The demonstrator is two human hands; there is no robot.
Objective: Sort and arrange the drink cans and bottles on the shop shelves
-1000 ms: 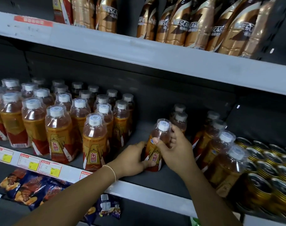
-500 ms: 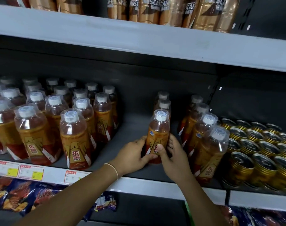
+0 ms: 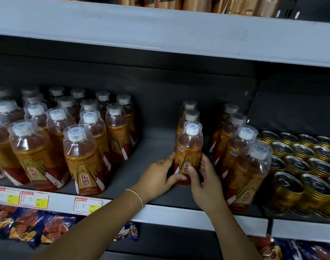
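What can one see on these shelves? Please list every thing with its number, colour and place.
held bottle: one, amber, orange label, white cap; upright, middle of the shelf.
bottles behind it: two, same colours; in line toward the back.
left bottles: many, same colours; left part of shelf.
right bottles: four, same colours; one row right of held bottle.
cans: many, gold; right end.
price tags: three, white and yellow; shelf's front edge.
snack bags: several, blue and orange; under that shelf.
hands: left hand, right hand; both grip the held bottle low.
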